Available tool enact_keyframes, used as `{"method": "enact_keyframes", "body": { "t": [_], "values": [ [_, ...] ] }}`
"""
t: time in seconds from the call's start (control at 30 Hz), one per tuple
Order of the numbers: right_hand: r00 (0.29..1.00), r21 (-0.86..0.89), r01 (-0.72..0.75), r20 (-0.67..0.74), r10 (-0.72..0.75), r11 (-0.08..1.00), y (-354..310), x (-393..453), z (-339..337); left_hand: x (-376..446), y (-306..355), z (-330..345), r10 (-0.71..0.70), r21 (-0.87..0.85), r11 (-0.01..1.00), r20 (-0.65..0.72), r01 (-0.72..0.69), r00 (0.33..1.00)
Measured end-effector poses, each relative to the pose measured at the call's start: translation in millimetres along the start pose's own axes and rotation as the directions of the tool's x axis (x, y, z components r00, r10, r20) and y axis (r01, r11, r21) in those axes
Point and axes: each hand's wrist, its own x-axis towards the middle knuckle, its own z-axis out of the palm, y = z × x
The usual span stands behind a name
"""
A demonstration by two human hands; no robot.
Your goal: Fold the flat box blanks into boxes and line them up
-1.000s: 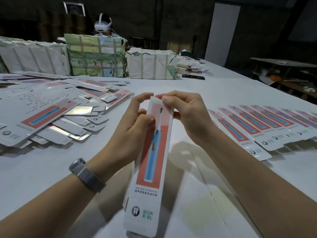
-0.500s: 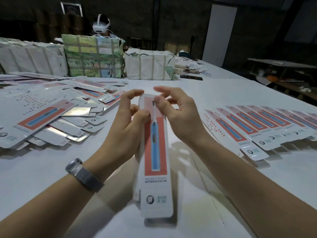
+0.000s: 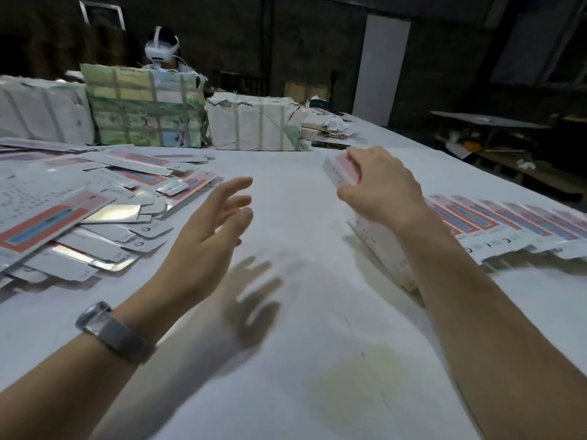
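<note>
Left edge of the frame: a loose heap of flat box blanks [image 3: 79,214], white with red-and-blue panels and some silvery faces, lies spread on the white table [image 3: 286,360]. Behind the heap, along the upper left, stand strapped bundles: a white one [image 3: 38,111] at the edge, a green-printed one [image 3: 143,109] beside it, and a further white one [image 3: 254,125] toward the centre. Above the green bundle, a second person wearing a white headset [image 3: 160,49] is partly visible.

Centre left: the left hand [image 3: 203,239] hovers over the table with fingers spread and released, grasping nothing; a grey watch [image 3: 111,331] sits on its wrist, and the hand's shadow falls on the table just to its right.

Centre right: the right hand [image 3: 378,185] grasps the folded box [image 3: 341,168] near its upper end, fingers curled over it; the box runs down and right beneath the wrist, its lower end near the table, though contact cannot be judged.

Right edge: a row of finished boxes [image 3: 508,223] lies side by side on the table, just beyond the held box. A dark wall and a pale door [image 3: 381,68] fill the upper frame.
</note>
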Motion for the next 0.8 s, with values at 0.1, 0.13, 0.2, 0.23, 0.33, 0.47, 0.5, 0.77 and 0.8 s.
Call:
{"method": "enact_keyframes", "body": {
  "t": [0.1, 0.13, 0.2, 0.23, 0.33, 0.47, 0.5, 0.77, 0.8],
  "values": [
    [0.962, -0.169, -0.257, 0.047, 0.268, 0.951, 46, 12, -3, 3, 1, -4, -0.033, -0.041, 0.999, -0.050, 0.031, 0.998],
    [0.940, -0.199, -0.307, 0.092, 0.330, 0.931, 56, 12, 1, 3, 1, -4, -0.033, -0.045, 0.998, -0.050, 0.031, 0.998],
    [0.896, -0.240, -0.359, 0.180, 0.405, 0.902, 70, 10, 12, 3, 2, -4, -0.028, -0.057, 0.998, -0.039, 0.026, 0.999],
    [0.888, -0.257, -0.361, 0.200, 0.415, 0.896, 73, 11, 17, 3, 2, -3, -0.023, -0.058, 0.998, -0.030, 0.021, 0.999],
    [0.941, -0.271, -0.289, 0.099, 0.325, 0.918, 66, 14, 21, 3, 6, -2, -0.018, -0.023, 1.000, -0.020, 0.017, 1.000],
    [0.989, -0.038, 0.015, -0.147, -0.020, 0.999, 17, 4, 21, 9, 3, -7, -0.040, 0.070, 0.997, -0.086, 0.046, 0.995],
    [0.978, 0.056, 0.129, -0.170, -0.118, 0.990, 0, -4, 24, 12, 2, -10, -0.038, 0.103, 0.993, -0.109, 0.050, 0.993],
    [0.824, 0.247, 0.549, 0.005, -0.567, 0.799, -73, -70, 60, 18, -24, -58, -0.177, 0.881, 0.399, -0.198, 0.254, 0.964],
    [0.814, 0.255, 0.556, 0.026, -0.580, 0.791, -73, -71, 62, 16, -28, -66, -0.243, 0.923, 0.254, -0.230, 0.290, 0.943]
  ]
}}
